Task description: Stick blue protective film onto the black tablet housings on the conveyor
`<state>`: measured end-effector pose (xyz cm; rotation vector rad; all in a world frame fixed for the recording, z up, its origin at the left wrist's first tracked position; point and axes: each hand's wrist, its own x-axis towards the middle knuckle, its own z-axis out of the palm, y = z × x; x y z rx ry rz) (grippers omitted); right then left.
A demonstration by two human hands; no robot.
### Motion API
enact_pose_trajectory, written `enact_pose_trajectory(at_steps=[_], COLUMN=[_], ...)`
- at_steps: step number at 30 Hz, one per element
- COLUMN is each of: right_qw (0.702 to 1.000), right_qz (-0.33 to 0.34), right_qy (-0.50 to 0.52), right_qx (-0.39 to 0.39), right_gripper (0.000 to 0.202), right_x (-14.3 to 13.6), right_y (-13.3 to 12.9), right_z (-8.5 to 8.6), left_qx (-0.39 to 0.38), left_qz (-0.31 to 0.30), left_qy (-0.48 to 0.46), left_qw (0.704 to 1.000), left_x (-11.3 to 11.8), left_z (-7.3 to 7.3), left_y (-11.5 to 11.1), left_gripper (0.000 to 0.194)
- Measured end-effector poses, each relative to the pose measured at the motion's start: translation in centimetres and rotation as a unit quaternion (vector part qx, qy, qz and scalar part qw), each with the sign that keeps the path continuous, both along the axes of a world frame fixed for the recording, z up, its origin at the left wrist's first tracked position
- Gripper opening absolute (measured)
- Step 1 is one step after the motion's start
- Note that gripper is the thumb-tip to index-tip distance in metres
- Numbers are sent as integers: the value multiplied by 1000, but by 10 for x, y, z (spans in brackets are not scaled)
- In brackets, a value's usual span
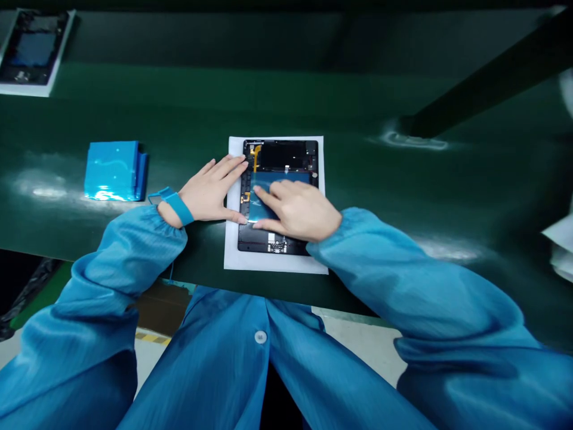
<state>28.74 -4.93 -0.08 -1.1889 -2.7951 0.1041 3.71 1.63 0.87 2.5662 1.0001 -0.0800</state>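
An opened tablet [295, 236] lies on a white sheet [277, 264], its inner parts facing up. Inside it, a blue-covered battery [259, 209] fills the middle, with an orange flex cable [256, 156] above and a small circuit board near the bottom. My left hand [208, 190] rests with fingers spread, fingertips and thumb touching the tablet's left edge. Over the battery, my right hand [302, 209] has its index finger and thumb apart, the index tip on the blue surface and the other fingers curled. I see nothing held in it.
A stack of shiny blue film-wrapped pieces [111, 171] sits to the left on the dark green table [188, 119]. Another opened tablet [33, 51] lies on white sheet at the far left. A dark post [470, 83] stands at the right, and white material [561, 239] shows at the right edge.
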Motion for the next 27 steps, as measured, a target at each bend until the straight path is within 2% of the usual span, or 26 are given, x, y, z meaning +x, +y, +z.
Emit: enact_pose_trajectory(at_steps=[2,4,7,9,11,15,17,19,23,25,27], right_qw=[999,999,996,991,995,998,997,996,994,995,998], right_qz=[38,29,-89,-129,-96,30,46,9,-90,-90,-56], right_qy=[14,23,22,16,14,43,58,64,46,28,8], right_qx=[-1,3,17,20,23,20,31,54,51,26,11], right_gripper=[84,78,72,74,78,77,73,71,76,82,87], right_x=[-1,4,14,18,15,4,8,22,66,82,90], right_y=[-12,-14,-5,-2,-10,-40,-47,-42,-10,3,6], right_z=[0,0,-1,-2,-3,-1,0,-1,-7,-11,-11], left_qx=[0,0,-2,1,4,4,4,1,-4,-5,-7], left_qz=[-1,2,4,3,2,0,1,0,-2,-3,-2], left_qy=[2,4,13,18,19,16,13,13,22,26,27], left_qw=[1000,1000,1000,1000,1000,1000,1000,1000,1000,1000,1000], left_x=[0,1,1,1,0,-1,-1,-1,-2,-2,-3], left_z=[0,1,1,0,-1,-2,-2,-1,0,1,1], left_y=[-1,-1,-1,0,1,1,0,1,2,2,3], left_gripper=[126,126,132,135,135,132,132,132,135,135,134])
